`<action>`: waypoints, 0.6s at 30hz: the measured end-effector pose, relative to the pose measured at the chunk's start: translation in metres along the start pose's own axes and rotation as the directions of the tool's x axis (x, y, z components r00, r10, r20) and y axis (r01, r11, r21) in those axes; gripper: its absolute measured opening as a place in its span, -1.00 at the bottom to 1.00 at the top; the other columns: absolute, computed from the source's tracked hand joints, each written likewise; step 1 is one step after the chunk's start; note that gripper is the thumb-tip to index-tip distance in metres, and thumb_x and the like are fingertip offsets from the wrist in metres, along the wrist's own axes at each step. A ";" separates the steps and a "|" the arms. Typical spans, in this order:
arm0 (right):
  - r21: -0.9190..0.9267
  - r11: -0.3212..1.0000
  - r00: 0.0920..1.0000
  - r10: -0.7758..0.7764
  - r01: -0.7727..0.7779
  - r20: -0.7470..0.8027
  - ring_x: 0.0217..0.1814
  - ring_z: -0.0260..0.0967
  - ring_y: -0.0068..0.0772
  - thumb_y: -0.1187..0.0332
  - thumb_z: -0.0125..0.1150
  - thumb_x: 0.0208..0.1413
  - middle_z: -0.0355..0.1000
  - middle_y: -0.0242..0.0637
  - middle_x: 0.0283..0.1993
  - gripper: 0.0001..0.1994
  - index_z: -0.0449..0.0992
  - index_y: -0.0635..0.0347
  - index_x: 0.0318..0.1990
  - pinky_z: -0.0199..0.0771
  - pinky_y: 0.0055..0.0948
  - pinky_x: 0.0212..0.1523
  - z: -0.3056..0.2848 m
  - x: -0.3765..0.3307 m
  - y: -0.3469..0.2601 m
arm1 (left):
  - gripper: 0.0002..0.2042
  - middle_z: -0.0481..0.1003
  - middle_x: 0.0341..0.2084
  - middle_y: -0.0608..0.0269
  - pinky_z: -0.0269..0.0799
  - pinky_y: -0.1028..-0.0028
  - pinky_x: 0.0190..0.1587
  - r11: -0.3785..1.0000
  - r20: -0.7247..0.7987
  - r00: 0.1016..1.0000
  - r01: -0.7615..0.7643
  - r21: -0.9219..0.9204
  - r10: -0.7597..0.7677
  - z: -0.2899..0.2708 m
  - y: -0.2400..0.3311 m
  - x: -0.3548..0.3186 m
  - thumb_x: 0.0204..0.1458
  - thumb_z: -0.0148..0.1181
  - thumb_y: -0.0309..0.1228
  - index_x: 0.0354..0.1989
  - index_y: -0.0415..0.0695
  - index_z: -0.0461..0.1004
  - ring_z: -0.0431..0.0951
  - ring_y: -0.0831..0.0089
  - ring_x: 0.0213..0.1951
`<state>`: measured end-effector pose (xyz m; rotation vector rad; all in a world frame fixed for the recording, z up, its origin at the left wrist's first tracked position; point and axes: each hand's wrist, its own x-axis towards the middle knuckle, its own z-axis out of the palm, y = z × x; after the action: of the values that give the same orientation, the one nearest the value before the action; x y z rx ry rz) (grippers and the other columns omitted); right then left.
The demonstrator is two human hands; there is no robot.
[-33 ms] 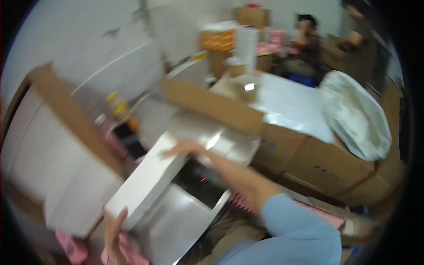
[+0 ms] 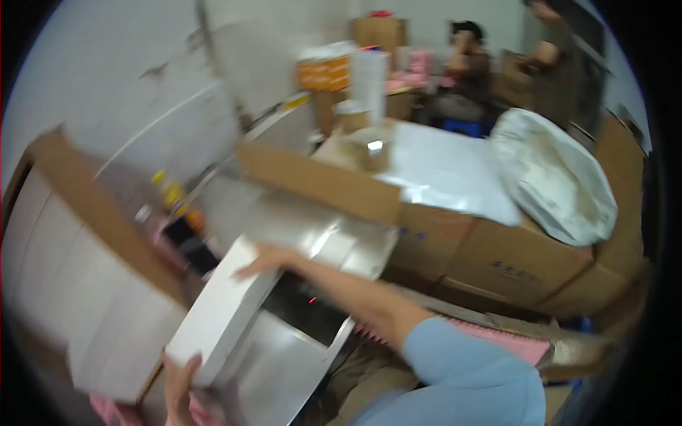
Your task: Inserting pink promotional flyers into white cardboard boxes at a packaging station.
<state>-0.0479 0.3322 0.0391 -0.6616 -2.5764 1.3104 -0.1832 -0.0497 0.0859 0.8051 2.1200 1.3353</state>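
Cartons (image 2: 508,266) beyond, boxes (image 2: 85,295) alongside, left grip (image 2: 180,383) and right grip (image 2: 271,260) clamped on white box (image 2: 217,305)

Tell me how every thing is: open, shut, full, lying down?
Long white box: looks closed, held between left hand and right hand
Left carton: open, packed with white boxes
Black slab: lying down, dark
Table opening: uncovered
White sack: slumped on cartons
White sheet: spread over cartons
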 end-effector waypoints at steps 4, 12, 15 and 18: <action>0.041 0.998 0.990 -0.044 0.050 -0.135 0.30 0.22 0.21 -0.25 0.50 -0.33 0.22 0.21 0.27 0.22 0.03 0.28 0.43 0.24 -0.15 0.32 0.012 -0.033 -0.029 | -0.17 0.22 0.32 -0.20 0.06 0.10 0.38 0.943 0.042 0.995 0.076 0.325 -0.095 0.009 0.010 0.008 0.02 0.32 -0.19 0.37 -0.41 0.10 0.26 -0.01 0.30; 0.199 0.904 0.857 -0.261 0.379 -0.443 0.30 0.24 0.11 -0.09 0.48 -0.19 0.24 0.16 0.25 0.05 0.10 0.21 0.42 0.27 -0.11 0.28 0.010 -0.031 -0.013 | -0.02 0.34 0.15 -0.30 0.25 0.05 0.28 0.616 -0.264 0.676 -0.352 0.705 0.688 0.006 -0.063 -0.005 -0.21 0.56 -0.05 0.29 -0.42 0.18 0.33 -0.10 0.21; 0.097 0.976 0.898 -0.139 0.196 -0.417 0.25 0.29 0.15 -0.14 0.46 -0.21 0.29 0.15 0.20 -0.01 0.21 0.15 0.38 0.32 -0.07 0.23 -0.012 -0.027 -0.048 | -0.11 0.34 0.17 -0.31 0.32 0.07 0.23 0.838 -0.366 0.847 -0.157 0.522 0.386 -0.003 -0.001 -0.027 -0.07 0.46 -0.05 0.31 -0.38 0.18 0.36 -0.07 0.20; -0.336 0.937 0.995 -0.103 0.095 -0.007 0.20 0.31 0.19 -0.15 0.44 -0.24 0.32 0.13 0.14 -0.07 0.30 0.08 0.32 0.36 -0.04 0.19 -0.034 -0.018 -0.084 | -0.18 0.33 0.18 -0.30 0.42 0.14 0.13 0.964 -0.334 0.942 0.084 0.251 0.005 -0.008 0.046 -0.022 0.03 0.37 -0.06 0.33 -0.36 0.17 0.39 -0.02 0.17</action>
<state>-0.0458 0.3054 0.1278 -0.5843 -2.7985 0.8328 -0.1634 -0.0549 0.1331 0.6671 2.6067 1.2560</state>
